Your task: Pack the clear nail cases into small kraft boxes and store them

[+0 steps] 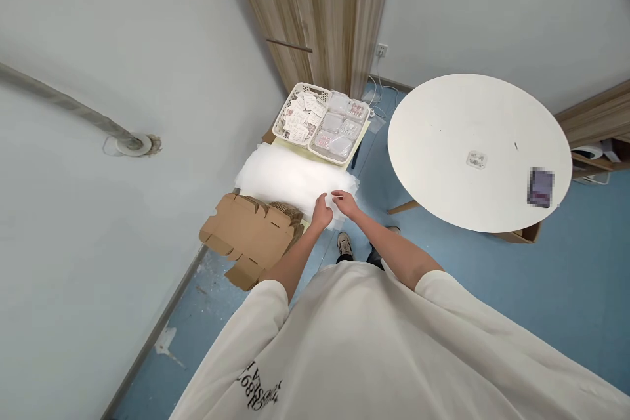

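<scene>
From my end, I see the left hand [322,213] and right hand [346,203] close together at the near right edge of the white sheet stack [290,174], fingers narrowly spaced, though I cannot tell whether either pinches a sheet. I judge the sheets light, soft and slippery, easily creased, so I'd lift 1 by its near edge with the fingertips of 2 hands. Beyond the stack sit 1 card basket [315,90] and 1 clear-box basket [332,156]; flat cardboard [251,230] lies at its near left, and the round table [443,131] stands apart to its right.
</scene>
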The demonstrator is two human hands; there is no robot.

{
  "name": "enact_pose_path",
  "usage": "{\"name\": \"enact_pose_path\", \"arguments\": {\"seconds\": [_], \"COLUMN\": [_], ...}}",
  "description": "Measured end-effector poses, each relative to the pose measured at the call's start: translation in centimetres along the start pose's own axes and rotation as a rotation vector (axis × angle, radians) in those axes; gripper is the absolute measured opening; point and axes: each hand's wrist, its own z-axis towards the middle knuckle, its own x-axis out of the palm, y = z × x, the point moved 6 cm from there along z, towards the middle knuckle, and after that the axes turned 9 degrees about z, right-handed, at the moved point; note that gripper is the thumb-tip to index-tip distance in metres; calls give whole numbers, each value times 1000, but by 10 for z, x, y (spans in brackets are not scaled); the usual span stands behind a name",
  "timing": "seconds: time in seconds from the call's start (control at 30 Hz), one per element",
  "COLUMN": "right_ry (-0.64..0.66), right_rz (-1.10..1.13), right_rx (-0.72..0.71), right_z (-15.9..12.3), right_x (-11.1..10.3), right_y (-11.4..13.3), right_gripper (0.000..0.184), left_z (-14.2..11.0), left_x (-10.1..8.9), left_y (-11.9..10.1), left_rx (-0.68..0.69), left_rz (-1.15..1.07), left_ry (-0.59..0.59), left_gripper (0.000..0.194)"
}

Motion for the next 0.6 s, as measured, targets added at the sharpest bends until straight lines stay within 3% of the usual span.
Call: {"name": "enact_pose_path", "arguments": {"seconds": [0.13,0.27,0.4,0.6], "right_ry": [-81,-246,-334,-455], "right_rz": [-81,-118,-141,-198], "right_rx": [-113,-153,-188,-218], "right_z": [-2,-9,-17,-29], "right_x": [-8,-36,-82,-173], "right_y": [16,30,36,32], "right_gripper": [25,24,34,51], "left_z": [-5,-10,-10,-2], "left_x": [-8,-14,-3,42], "left_y": [-14,-37,-63,-120], "left_rx": [30,96,168,298], "left_rz": [37,84,126,156], "left_ry": [-72,-146,-136,-50], "left_gripper": [67,62,59,56]}}
